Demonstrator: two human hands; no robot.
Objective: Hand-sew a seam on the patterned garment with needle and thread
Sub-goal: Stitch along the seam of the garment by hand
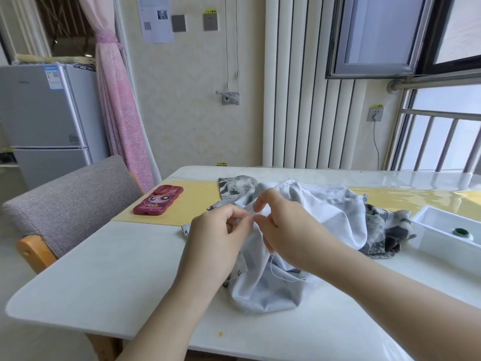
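The white worktop (104, 269) carries the garment (338, 212), heaped with its pale lining outward, under and beyond both hands. The left grip (221, 227) pinches a fold. The right grip (283, 222), fingertips touching the left's, pinches the same fold. Thread (272, 264) trails below the right grip. The needle is too small to make out.

Soft daylight comes in from the window (440, 142) on my right and fills the room evenly. It throws bright glare across the far right of the glossy bench (416, 178). Only faint shadows lie under my forearms and in the folds of the garment (325, 217). My left hand (218, 230) and right hand (283, 225) look slightly soft, and the thread (271, 267) barely resolves. Straight lines bow toward the edges, and the fridge (46, 113) leans.
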